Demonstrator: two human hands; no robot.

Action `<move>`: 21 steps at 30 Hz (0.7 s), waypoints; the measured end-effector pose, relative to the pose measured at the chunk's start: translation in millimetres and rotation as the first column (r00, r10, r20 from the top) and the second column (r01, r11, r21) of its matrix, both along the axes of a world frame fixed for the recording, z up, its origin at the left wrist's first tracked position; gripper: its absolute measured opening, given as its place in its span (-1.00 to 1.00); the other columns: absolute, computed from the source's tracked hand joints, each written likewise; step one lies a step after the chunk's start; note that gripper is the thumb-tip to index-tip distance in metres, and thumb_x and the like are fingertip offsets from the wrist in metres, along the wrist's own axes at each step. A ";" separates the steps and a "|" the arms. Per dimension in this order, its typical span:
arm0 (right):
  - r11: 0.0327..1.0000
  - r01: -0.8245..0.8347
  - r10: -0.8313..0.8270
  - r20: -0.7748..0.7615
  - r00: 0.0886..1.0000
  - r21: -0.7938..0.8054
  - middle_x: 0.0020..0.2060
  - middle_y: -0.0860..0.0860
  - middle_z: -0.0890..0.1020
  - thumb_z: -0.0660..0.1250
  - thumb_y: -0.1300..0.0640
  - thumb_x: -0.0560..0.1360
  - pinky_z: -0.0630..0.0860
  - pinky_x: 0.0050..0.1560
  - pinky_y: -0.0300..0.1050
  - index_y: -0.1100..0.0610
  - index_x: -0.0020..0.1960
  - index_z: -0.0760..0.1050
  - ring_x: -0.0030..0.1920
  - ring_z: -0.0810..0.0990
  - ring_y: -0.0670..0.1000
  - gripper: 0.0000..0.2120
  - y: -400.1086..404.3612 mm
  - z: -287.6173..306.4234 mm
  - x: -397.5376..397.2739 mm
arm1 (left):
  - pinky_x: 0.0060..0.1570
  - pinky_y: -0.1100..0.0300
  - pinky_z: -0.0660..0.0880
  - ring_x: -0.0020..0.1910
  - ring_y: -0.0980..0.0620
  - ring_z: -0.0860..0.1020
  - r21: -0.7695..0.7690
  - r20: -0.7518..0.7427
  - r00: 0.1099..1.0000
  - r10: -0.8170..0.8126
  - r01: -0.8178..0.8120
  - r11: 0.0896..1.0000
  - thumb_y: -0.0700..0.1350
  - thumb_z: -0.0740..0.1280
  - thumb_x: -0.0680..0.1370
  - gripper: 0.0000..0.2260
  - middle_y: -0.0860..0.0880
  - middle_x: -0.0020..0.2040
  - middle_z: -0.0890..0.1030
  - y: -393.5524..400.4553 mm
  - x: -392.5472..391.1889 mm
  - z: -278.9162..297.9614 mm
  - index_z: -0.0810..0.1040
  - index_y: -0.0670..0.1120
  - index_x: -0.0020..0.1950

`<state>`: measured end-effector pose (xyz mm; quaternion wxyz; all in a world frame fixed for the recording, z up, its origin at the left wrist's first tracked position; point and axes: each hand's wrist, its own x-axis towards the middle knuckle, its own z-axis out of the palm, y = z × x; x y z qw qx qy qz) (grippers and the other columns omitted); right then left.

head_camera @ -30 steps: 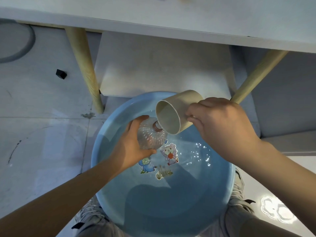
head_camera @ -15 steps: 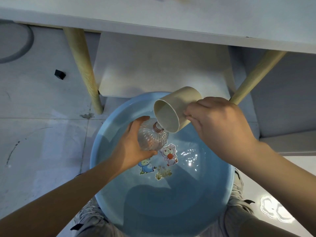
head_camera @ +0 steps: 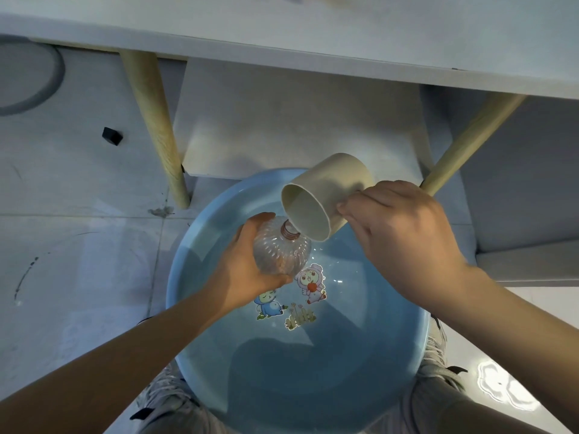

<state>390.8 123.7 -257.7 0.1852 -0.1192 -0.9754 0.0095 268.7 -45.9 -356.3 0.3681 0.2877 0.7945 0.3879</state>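
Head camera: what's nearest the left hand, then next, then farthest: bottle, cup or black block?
1. The bottle: gripped in the left hand.
2. The cup: tilted over the bottle's mouth, right side.
3. The black block: on the floor, far left.

bottle: clear ribbed plastic, uncapped, brownish neck ring, held upright over the blue basin, mouth up
cup: beige, plain, tipped on its side, opening facing down-left, rim just above the bottle mouth, inside looks empty
relation: cup rim at the bottle neck, contact cannot be told
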 end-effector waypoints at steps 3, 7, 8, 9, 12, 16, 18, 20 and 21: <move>1.000 0.000 0.000 -0.032 0.999 0.006 -0.47 0.08 0.50 0.50 0.50 0.12 0.36 -0.29 -0.07 0.21 -0.34 0.54 -0.43 0.48 0.16 -0.73 0.6 -2.4 1.1 | 0.01 0.46 0.29 0.24 0.14 0.37 0.005 0.000 1.000 0.003 -0.003 1.000 -0.09 0.63 0.22 -0.12 0.11 0.34 0.37 0.3 -1.2 1.0 0.21 0.15 0.40; 1.000 -0.019 0.019 -0.062 0.998 0.001 -0.44 0.09 0.54 0.50 0.49 0.16 0.39 -0.30 0.00 0.21 -0.31 0.57 -0.41 0.50 0.17 -0.75 3.5 -3.1 2.6 | 0.08 0.39 0.31 0.25 0.12 0.39 0.013 -0.004 1.000 0.007 -0.007 1.000 -0.09 0.63 0.21 -0.12 0.10 0.33 0.38 0.4 -1.6 1.1 0.22 0.17 0.39; 1.000 -0.027 0.027 -0.073 0.997 -0.007 -0.44 0.09 0.55 0.50 0.49 0.17 0.38 -0.29 0.00 0.21 -0.31 0.57 -0.41 0.51 0.17 -0.76 3.8 -3.4 2.8 | 0.08 0.39 0.31 0.25 0.12 0.39 0.015 -0.001 1.000 0.009 -0.009 1.000 -0.09 0.63 0.22 -0.12 0.11 0.33 0.38 0.5 -1.4 1.5 0.22 0.16 0.39; 0.999 -0.039 0.037 -0.083 0.996 -0.017 -0.43 0.10 0.56 0.50 0.48 0.18 0.37 -0.27 -0.01 0.21 -0.30 0.58 -0.41 0.51 0.16 -0.76 4.4 -3.5 2.7 | 0.09 0.37 0.32 0.25 0.12 0.39 0.018 0.001 1.000 0.010 -0.010 1.000 -0.09 0.63 0.22 -0.12 0.11 0.32 0.39 0.7 -1.3 1.9 0.22 0.16 0.40; 0.997 -0.065 0.061 -0.113 0.992 -0.035 -0.42 0.09 0.58 0.51 0.46 0.21 0.36 -0.25 -0.05 0.21 -0.30 0.59 -0.41 0.52 0.15 -0.79 5.2 -3.1 2.5 | 0.15 0.29 0.34 0.27 0.12 0.39 0.023 -0.006 1.000 0.004 -0.004 1.000 -0.09 0.63 0.22 -0.12 0.11 0.33 0.38 1.3 -1.3 2.4 0.22 0.15 0.40; 0.996 -0.089 0.085 -0.125 0.988 -0.031 -0.41 0.08 0.59 0.50 0.44 0.24 0.37 -0.25 -0.03 0.20 -0.30 0.59 -0.39 0.51 0.15 -0.81 5.9 -1.7 2.4 | 0.19 0.24 0.36 0.28 0.10 0.39 0.029 0.001 1.000 0.001 -0.001 1.000 -0.09 0.63 0.21 -0.12 0.10 0.34 0.38 1.3 -2.0 1.6 0.23 0.14 0.41; 0.995 -0.098 0.093 -0.120 0.988 -0.032 -0.40 0.09 0.59 0.49 0.45 0.25 0.40 -0.27 0.00 0.21 -0.30 0.58 -0.38 0.52 0.16 -0.81 5.5 -1.2 2.6 | 0.17 0.26 0.35 0.26 0.12 0.39 0.027 -0.007 1.000 -0.002 0.003 1.000 -0.09 0.63 0.21 -0.12 0.10 0.33 0.38 1.2 -2.1 1.4 0.23 0.14 0.41; 0.994 -0.107 0.102 -0.121 0.987 -0.034 -0.41 0.09 0.58 0.49 0.46 0.24 0.44 -0.31 0.01 0.21 -0.30 0.58 -0.38 0.53 0.16 -0.81 5.2 -0.8 2.9 | 0.14 0.29 0.34 0.25 0.14 0.39 0.030 -0.013 1.000 -0.003 0.004 1.000 -0.09 0.63 0.21 -0.12 0.10 0.32 0.38 1.4 -1.9 0.9 0.23 0.14 0.40; 0.993 -0.112 0.107 -0.123 0.987 -0.034 -0.41 0.09 0.57 0.49 0.47 0.23 0.45 -0.32 0.00 0.21 -0.30 0.58 -0.38 0.53 0.16 -0.80 5.0 -0.7 2.7 | 0.13 0.32 0.33 0.24 0.14 0.39 0.029 -0.014 1.000 -0.003 0.003 1.000 -0.09 0.63 0.21 -0.12 0.10 0.32 0.38 1.0 -1.8 0.9 0.23 0.15 0.40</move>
